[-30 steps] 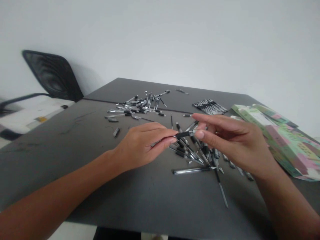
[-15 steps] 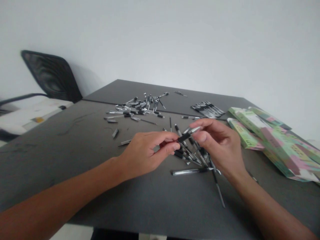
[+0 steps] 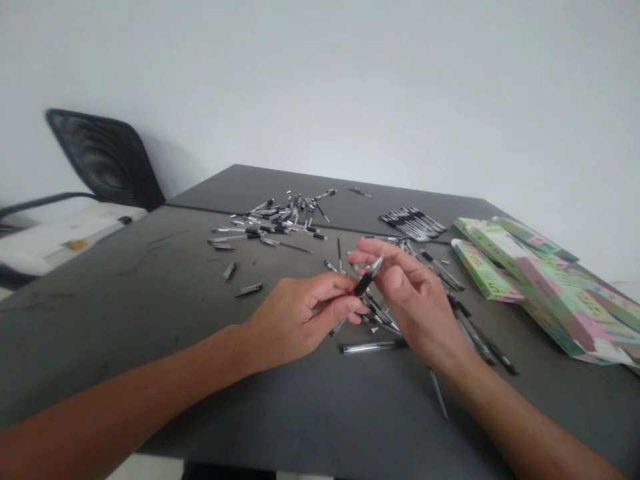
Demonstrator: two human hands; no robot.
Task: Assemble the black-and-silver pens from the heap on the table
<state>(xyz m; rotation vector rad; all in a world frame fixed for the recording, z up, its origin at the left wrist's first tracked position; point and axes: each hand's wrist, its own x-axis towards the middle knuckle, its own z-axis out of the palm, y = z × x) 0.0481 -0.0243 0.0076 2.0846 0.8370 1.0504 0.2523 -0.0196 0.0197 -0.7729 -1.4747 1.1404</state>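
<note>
Two hands: the left hand (image 3: 300, 313) and right hand (image 3: 413, 300) met over the right half of the dark grey table (image 3: 125, 300), with a black-gripped pen (image 3: 364, 285) between them.
Left hand: narrow, its fingers curled closely around the pen's lower end.
Right hand: narrow, its thumb and fingers pinching the pen's upper part.
Pen: tilted upright above the table, its clear tip pointing away from the person.
Under the hands: a tangle of loose pens (image 3: 377, 313) and a single clear-barrelled pen (image 3: 373, 347).
Far edge: a scattered pile of pens (image 3: 270, 223) and an aligned row of pens (image 3: 413, 223).
Right edge: green patterned cardboard boxes (image 3: 550, 293).
Beyond the left corner: a black mesh-backed chair (image 3: 105, 160).
</note>
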